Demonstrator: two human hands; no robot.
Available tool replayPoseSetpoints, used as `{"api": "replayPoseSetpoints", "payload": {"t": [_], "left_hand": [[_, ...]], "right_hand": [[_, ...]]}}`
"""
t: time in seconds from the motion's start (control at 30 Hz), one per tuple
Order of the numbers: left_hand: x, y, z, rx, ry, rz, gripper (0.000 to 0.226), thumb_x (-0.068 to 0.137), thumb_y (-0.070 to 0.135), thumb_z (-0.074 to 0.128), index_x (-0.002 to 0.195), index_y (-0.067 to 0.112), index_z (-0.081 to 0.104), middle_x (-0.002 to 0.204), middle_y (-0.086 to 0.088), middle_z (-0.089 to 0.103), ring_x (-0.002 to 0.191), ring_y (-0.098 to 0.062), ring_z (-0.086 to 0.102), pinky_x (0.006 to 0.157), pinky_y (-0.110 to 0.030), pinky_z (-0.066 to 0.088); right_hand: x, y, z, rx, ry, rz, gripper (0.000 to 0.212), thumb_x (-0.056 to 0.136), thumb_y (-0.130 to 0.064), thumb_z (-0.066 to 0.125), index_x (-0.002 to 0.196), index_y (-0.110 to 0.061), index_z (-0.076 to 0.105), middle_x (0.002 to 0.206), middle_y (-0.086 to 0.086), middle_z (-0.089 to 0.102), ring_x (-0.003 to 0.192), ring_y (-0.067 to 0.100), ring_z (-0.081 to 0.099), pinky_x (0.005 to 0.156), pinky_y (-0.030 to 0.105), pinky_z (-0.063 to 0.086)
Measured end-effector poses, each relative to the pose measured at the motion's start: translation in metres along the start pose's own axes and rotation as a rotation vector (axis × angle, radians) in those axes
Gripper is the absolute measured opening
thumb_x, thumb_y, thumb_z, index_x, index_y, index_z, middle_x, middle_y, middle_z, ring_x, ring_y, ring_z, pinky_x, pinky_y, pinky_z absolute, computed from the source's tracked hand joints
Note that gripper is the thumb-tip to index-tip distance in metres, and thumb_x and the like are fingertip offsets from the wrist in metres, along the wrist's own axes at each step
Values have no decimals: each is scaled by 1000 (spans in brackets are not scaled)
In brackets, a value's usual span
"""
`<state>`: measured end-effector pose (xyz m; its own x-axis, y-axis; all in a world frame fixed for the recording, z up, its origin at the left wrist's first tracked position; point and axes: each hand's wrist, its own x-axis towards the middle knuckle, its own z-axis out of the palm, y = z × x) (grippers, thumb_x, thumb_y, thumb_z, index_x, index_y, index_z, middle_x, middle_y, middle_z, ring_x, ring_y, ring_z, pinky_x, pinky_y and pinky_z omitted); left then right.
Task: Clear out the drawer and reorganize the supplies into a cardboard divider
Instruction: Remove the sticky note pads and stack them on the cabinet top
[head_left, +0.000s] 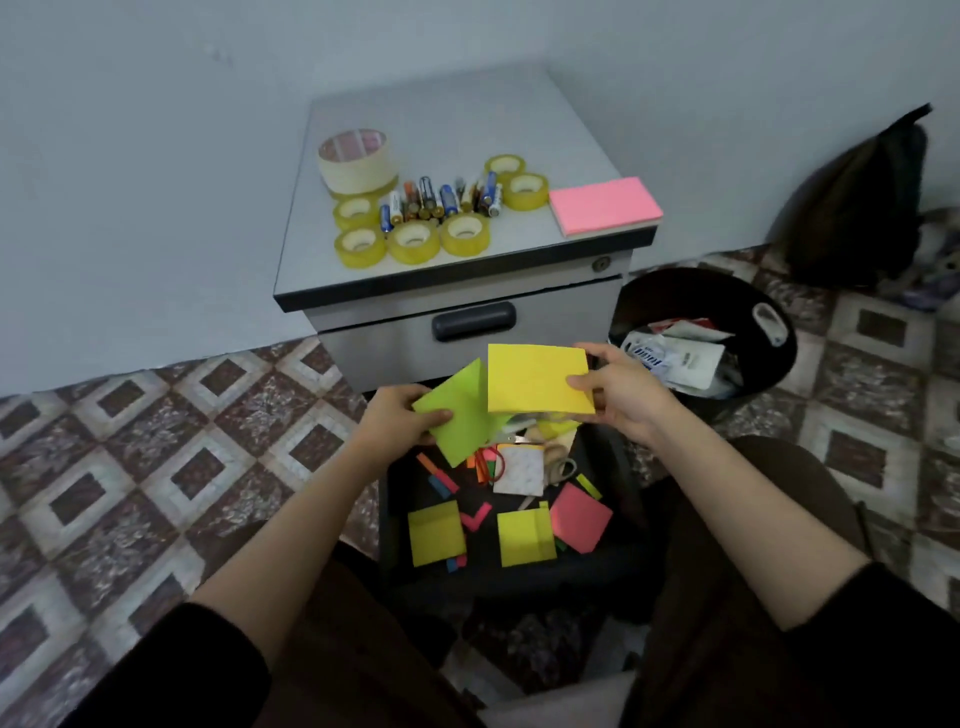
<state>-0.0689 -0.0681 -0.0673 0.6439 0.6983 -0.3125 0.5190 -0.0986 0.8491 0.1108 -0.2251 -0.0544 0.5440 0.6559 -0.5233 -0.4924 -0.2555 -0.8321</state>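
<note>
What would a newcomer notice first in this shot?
The left hand holds a green pad and the right hand a yellow pad above the open drawer strewn with coloured notes. On the cabinet top behind, yellow tape rolls flank a cluster of batteries, a pink pad at their right.

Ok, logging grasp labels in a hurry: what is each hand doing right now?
Left hand: holding the green sticky-note pad.
Right hand: holding the yellow sticky-note pad.

Green pad (460, 415) and yellow pad (537, 376) held above open black drawer (613, 561)
</note>
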Motion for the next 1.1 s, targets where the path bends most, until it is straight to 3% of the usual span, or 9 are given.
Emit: {"api": "replayPoseSetpoints", "payload": {"t": [0.1,0.2,0.33,0.47,0.63,0.73,0.83,0.93,1.1], "left_hand": [[-5,24,-4,-12,-23,48,12,88,3,59,99,7,58,80,-2,60,77,-14,59,59,-12,52],[-4,52,-9,-44,-81,69,15,93,-1,49,94,13,50,85,-5,56,89,-19,58,67,-23,56],[-6,97,-17,-63,-178,154,18,94,-2,47,95,16,49,82,-5,59,72,-13,63,58,-23,56],[6,137,-23,-141,-148,226,19,91,-4,51,100,12,51,78,-6,61,59,-6,64,53,-21,54],[39,182,-15,-313,-88,201,24,91,-7,48,107,10,54,86,-3,61,61,-5,66,54,-18,54],[64,203,-2,-360,-72,156,28,92,-7,46,115,8,51,90,-5,59,75,-15,62,65,-22,56],[90,218,14,-336,-100,118,28,93,-7,44,115,8,53,91,-4,59,78,-14,59,82,-29,49],[113,227,28,-290,-122,79,22,93,-7,43,104,7,56,87,-5,59,75,-13,58,74,-25,55],[134,230,44,-196,-156,52,30,93,-8,44,121,-3,52,89,-8,60,78,-16,58,88,-33,46]], "right_hand": [[-6,-22,-9,-3,28,-84,40,90,7,50,117,-21,49,90,5,56,73,20,54,55,31,44],[-10,-49,-17,44,45,-141,39,91,7,49,119,-21,50,88,6,53,70,19,49,45,26,42],[-13,-89,-29,110,33,-210,39,92,8,46,120,-20,47,87,7,52,66,18,50,38,18,43],[-11,-127,-44,157,80,-282,28,92,8,44,104,-18,48,87,7,51,67,18,51,38,15,44],[0,-164,-62,247,167,-366,28,94,9,39,111,-13,45,84,7,51,64,21,53,37,14,43],[10,-177,-78,308,208,-383,25,95,8,36,110,-10,45,83,9,50,65,24,54,36,13,41],[23,-183,-95,344,243,-373,24,96,7,35,112,-8,45,85,10,50,67,24,55,36,13,41],[33,-183,-106,354,256,-362,24,96,6,34,113,-8,44,84,10,49,67,24,54,35,13,41],[46,-178,-117,394,270,-322,31,96,6,35,122,-7,46,84,11,48,66,24,53,35,13,39]]}}
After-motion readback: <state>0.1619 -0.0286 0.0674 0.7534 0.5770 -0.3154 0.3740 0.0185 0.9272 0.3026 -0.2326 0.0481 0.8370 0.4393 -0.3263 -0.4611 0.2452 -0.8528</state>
